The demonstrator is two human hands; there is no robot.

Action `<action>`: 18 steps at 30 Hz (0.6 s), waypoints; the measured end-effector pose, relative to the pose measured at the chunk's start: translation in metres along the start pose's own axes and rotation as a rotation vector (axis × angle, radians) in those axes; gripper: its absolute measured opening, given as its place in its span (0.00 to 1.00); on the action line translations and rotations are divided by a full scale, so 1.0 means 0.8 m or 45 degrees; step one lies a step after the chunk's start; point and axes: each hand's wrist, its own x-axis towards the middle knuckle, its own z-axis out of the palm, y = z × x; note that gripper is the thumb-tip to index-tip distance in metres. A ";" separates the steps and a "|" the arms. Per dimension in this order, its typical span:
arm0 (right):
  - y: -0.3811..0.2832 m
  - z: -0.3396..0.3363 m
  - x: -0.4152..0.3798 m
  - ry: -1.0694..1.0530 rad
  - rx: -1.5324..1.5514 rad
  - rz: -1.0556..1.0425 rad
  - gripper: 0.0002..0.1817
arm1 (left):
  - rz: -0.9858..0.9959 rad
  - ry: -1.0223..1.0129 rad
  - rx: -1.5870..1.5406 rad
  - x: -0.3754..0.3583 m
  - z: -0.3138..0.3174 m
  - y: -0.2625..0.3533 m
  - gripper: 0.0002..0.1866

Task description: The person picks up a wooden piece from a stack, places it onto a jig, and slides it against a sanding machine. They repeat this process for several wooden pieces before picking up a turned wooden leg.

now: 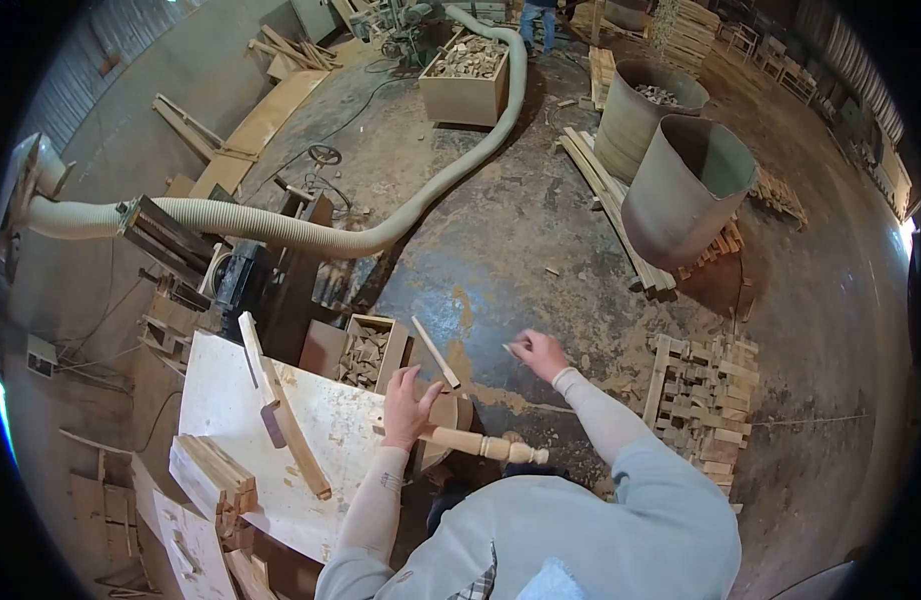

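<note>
My left hand (409, 408) is at the table's front right corner, fingers apart and curved, above the near end of a turned wooden spindle leg (471, 441). The leg sticks out past the table toward my body; whether my palm touches it is hard to tell. Out over the floor, my right hand (543, 355) is closed in a pinch, with a small pale tip showing at the fingers that I cannot make out. A slim wooden stick (436, 352) slants just beyond my left hand, its lower end by a round container (463, 412).
A long wooden piece (289, 425) and stacked blocks (213, 475) lie on the white-topped table (331, 425). Beyond are a scrap box (396, 350), a thick hose (381, 235) and metal drums (686, 200). Wooden pieces (706, 400) cover the floor at right. Another person (538, 25) stands far back.
</note>
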 end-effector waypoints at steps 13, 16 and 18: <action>0.155 -0.025 0.100 -0.197 -0.605 0.059 0.22 | -0.004 0.128 0.329 0.002 0.010 0.025 0.18; -0.106 -0.218 0.233 0.785 0.103 -0.294 0.40 | -0.049 0.119 0.339 0.000 0.009 0.022 0.17; -0.201 -0.293 0.282 1.069 0.162 -0.582 0.36 | -0.037 0.148 0.325 -0.004 0.009 0.024 0.17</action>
